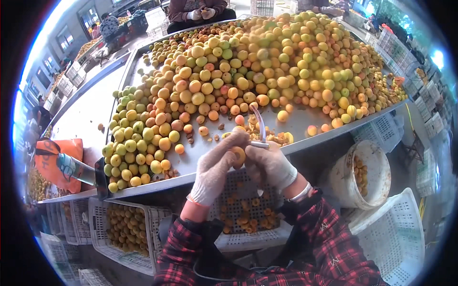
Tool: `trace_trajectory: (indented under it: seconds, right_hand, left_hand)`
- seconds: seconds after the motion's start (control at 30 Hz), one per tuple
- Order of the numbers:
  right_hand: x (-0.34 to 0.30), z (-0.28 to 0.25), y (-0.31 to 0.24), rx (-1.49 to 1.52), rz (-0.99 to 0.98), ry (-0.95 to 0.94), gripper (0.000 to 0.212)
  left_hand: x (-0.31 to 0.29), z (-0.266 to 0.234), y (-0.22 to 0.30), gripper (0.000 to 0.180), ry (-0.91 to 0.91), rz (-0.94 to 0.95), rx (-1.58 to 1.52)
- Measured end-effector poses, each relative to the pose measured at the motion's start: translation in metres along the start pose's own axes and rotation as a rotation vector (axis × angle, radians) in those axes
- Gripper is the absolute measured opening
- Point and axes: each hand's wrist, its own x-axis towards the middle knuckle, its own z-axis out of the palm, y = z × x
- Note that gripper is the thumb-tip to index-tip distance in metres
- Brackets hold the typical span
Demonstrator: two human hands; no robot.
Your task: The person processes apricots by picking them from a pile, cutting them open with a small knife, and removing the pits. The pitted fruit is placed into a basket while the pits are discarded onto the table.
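My left hand [214, 162], in a knitted work glove, is closed round an apricot [238, 157] above the table's near edge. Close beside it, my gloved right hand [275, 164] grips a slim curved knife [261, 125], its pale curved part pointing up and away; a small metal tip shows below the hand. Whether the knife touches the apricot is hidden by my fingers. Beyond my hands, cut apricot pieces [281, 138] lie on the metal table [191, 159]. Below them, a crate [274, 236] holds several apricot halves.
A large heap of whole apricots [210, 76] covers much of the table. A white bucket [341, 178] and an upright white crate [391, 233] stand at right. A filled crate [100, 224], an orange bag [62, 148] and a bottle [76, 170] are at left. A person [191, 7] sits opposite.
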Motion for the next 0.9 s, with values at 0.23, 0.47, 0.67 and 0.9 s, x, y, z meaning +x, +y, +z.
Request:
trace_trajectory:
  seconds: [0.23, 0.47, 0.67, 0.9]
  right_hand:
    - [-0.003, 0.009, 0.004, 0.142, 0.072, -0.134, 0.031]
    - [-0.001, 0.017, 0.001, 0.247, 0.01, 0.066, 0.027]
    - [-0.002, 0.017, -0.004, 0.113, 0.036, 0.049, 0.029]
    - [0.003, 0.024, 0.005, 0.226, -0.073, 0.125, 0.018]
  left_hand:
    - [0.0, -0.006, -0.001, 0.046, -0.093, -0.016, 0.149]
    - [0.001, 0.001, 0.0, 0.051, -0.089, -0.067, 0.134]
    - [-0.001, 0.0, -0.002, 0.057, -0.117, -0.052, 0.141]
    - [0.0, 0.009, 0.004, 0.054, -0.061, -0.171, 0.145]
